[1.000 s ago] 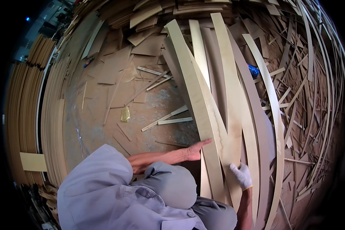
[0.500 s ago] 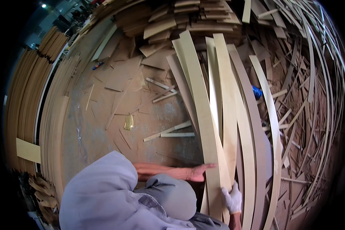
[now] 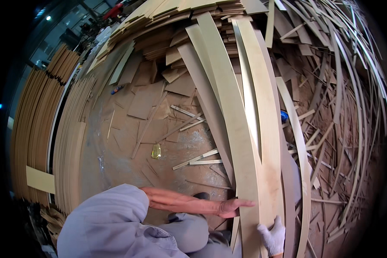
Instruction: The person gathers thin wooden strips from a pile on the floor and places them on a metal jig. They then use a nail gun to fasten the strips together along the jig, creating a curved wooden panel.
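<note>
My bare left hand grips the left edge of a long pale wooden strip, one finger lying over its upper face and the others hidden beneath. In a white glove, my right hand is closed on the right side of the strips close to me, thumb on top. A second wide pale strip runs alongside the first, overlapping it near my hands. A browner strip lies to their left, partly beneath. On the right, a narrower curved-looking strip lies apart.
Tall stacks of brown boards line the left. More stacked boards stand at the far side. Scrap slats and a yellow packet lie on the dusty floor. A tangle of thin offcuts covers the right, beside a blue object.
The view has tilted upward, showing more of the far stacks. Both hands keep their hold, and the two wide strips now lie closer together near my hands.
</note>
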A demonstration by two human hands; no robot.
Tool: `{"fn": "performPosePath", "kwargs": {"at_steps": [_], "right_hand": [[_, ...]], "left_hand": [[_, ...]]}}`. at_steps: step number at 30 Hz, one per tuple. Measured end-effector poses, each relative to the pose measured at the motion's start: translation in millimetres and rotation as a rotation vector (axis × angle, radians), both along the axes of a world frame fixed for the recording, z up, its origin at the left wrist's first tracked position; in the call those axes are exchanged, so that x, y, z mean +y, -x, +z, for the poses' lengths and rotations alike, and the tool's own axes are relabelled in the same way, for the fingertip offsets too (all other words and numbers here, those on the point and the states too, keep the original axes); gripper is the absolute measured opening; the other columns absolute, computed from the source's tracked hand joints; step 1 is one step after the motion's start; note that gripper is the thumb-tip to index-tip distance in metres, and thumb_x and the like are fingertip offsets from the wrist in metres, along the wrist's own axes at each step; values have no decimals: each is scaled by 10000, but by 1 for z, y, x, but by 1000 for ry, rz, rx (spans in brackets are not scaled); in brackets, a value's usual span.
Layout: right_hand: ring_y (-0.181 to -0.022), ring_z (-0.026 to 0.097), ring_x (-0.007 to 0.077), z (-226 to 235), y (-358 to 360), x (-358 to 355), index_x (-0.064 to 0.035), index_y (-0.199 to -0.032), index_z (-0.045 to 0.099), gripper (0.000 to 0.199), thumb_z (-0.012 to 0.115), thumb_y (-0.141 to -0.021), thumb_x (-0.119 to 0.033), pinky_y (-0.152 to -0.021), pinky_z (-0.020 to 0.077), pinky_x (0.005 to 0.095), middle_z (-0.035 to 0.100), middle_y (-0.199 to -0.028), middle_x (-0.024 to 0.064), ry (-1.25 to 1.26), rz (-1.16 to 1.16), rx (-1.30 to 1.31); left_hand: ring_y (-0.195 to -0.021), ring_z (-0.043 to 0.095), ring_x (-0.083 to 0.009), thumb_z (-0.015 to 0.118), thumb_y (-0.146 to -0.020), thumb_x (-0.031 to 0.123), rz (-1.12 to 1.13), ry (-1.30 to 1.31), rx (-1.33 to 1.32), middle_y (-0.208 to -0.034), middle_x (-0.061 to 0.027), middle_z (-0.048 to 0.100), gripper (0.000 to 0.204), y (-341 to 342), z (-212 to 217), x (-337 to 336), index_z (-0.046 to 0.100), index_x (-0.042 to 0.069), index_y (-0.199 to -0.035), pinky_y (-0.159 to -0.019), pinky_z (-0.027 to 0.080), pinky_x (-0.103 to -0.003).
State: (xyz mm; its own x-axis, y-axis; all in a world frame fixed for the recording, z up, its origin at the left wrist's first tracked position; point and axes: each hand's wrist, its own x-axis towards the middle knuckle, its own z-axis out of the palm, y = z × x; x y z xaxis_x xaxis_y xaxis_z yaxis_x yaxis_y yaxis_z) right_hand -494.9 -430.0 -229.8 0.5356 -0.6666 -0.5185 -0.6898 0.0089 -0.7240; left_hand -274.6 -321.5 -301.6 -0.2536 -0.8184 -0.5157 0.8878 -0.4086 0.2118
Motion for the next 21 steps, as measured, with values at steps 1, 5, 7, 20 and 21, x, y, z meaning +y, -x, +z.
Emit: {"fn": "performPosePath", "kwargs": {"at_steps": [1,5,7,20,21], "right_hand": [[-879,739,342,23,-2,-6,19,-1114,632,611,829,-765,-442,-755,572,417,747,-952,220,10,-22,-61],[-965,731,363,161,-28,-29,28,-1252,617,771,828,-774,-539,-829,568,426,743,-1045,234,135,-92,-179],[-932,711,414,245,-53,-38,26,-1133,629,790,765,-776,-665,-795,552,473,716,-993,274,152,1,-33],[-903,732,420,793,-87,11,128,-1104,670,891,710,-722,-676,-815,586,460,722,-957,309,804,-310,-364],[-940,724,425,830,-90,18,138,-1134,647,924,707,-735,-694,-840,580,460,714,-998,316,777,-314,-375]], "left_hand": [[-1296,570,-207,696,-975,257,17,-30,-34,-1397,-71,618,515,0,28,-9,541,57,-1423,-1135,434,-390],[-1264,583,-247,683,-955,303,149,-60,-130,-1367,-84,633,529,-18,126,-19,553,64,-1409,-1122,446,-421],[-1271,575,-278,639,-967,386,229,-55,-300,-1372,-102,623,562,-59,200,-15,541,59,-1415,-1119,440,-456],[-1183,630,-272,694,-980,328,447,682,-694,-1300,-106,647,484,-116,844,-103,578,62,-1367,-1032,512,-443],[-1169,638,-269,690,-984,323,402,745,-663,-1292,-107,651,471,-133,877,-116,585,58,-1359,-1026,516,-437]]}}
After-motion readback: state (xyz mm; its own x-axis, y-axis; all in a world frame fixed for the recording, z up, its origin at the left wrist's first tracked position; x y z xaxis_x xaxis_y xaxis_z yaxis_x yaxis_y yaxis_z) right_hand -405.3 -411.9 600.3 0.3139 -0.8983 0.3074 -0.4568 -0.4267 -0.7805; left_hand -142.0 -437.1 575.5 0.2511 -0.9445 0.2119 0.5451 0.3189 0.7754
